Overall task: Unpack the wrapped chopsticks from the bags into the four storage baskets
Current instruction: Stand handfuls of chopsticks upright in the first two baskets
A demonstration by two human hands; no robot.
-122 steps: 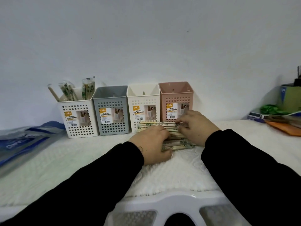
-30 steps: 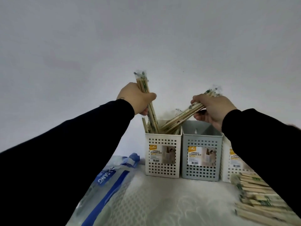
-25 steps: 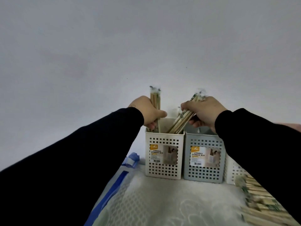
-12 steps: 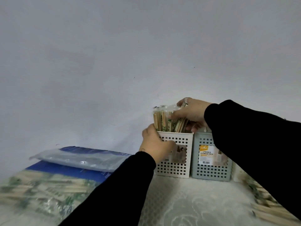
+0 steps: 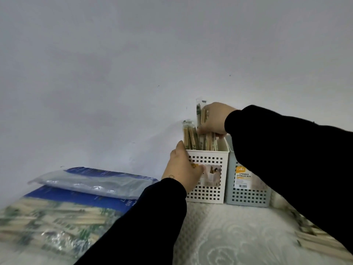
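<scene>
Two baskets [image 5: 207,180], two hands [image 5: 182,167].

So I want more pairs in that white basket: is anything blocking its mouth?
Only the person's own hands. The right hand sits over the white basket, gripping the wrapped chopsticks standing inside. The left hand steadies its front left corner. Nothing else visible covers the opening.

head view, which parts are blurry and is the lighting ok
In the head view, the bag of chopsticks at lower left is smeared by blur, and the loose chopsticks at lower right are soft too; the white basket and the left hand read sharper; lighting is dim and flat, without glare.
</scene>
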